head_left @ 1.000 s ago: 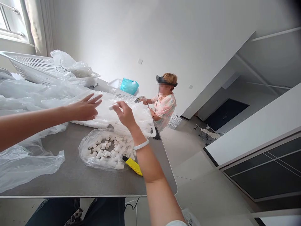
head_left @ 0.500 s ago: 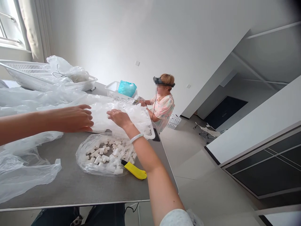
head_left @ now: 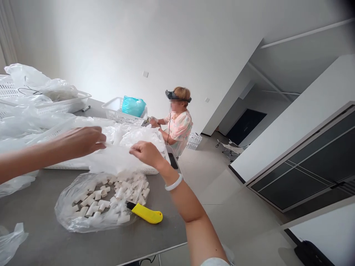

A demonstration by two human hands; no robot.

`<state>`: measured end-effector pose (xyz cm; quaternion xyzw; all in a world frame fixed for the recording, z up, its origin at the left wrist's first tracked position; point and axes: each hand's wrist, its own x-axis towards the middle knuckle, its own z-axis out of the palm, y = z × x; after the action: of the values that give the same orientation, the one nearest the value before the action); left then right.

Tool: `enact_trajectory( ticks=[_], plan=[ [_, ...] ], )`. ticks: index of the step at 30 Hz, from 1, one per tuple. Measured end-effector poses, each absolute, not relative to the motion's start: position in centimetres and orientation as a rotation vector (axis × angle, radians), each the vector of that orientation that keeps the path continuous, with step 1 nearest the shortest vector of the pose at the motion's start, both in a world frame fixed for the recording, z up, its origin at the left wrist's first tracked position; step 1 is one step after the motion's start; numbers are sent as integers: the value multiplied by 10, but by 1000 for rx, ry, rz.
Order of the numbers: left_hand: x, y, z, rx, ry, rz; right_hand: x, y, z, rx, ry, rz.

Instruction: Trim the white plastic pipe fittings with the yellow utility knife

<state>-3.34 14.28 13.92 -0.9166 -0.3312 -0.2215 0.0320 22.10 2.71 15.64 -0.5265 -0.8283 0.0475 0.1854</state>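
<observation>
My left hand (head_left: 84, 141) is closed, its fingers pinching one side of a thin clear plastic bag (head_left: 115, 158). The other side of that bag is pinched by my right hand (head_left: 148, 154), which wears a pale bangle. Between the two hands the bag hangs stretched and looks flat. Just below it on the table lies an opened clear bag full of white T-shaped pipe fittings (head_left: 97, 207). A yellow utility knife (head_left: 146, 213) rests against the right edge of those fittings. Behind my hands, a white basket (head_left: 151, 170) holds a heap of filled plastic bags (head_left: 130, 133).
Another white basket (head_left: 59, 107) with plastic bags stands at the back left. A small basket (head_left: 124, 119) holds a blue bag (head_left: 134, 106). A person (head_left: 179, 125) works at the table's far end. A phone (head_left: 173, 161) lies near the right edge of the grey table (head_left: 163, 232).
Both hands have closed on a clear bag and drawn it up from the heap, stretched between them. The view has shifted right, so everything sits further left.
</observation>
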Motion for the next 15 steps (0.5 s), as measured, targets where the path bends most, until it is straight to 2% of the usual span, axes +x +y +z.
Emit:
enact_trajectory(
  ticks=[2,5,7,10,15],
  plan=[
    [-1,153,159,-2736,-935,-761,238,44,172,-1561,-2247,1],
    [52,171,186,-2497,-970,-1044,263,77,196,-1746,-1970,-409],
    [85,188,189,-2591,-985,-1044,276,97,203,-1794,-1952,-453],
    [124,218,162,-2869,-1007,-844,288,119,190,-1919,-2040,-317],
    [157,248,84,-3153,-873,-586,298,133,133,-2165,-2117,177]
  ],
)
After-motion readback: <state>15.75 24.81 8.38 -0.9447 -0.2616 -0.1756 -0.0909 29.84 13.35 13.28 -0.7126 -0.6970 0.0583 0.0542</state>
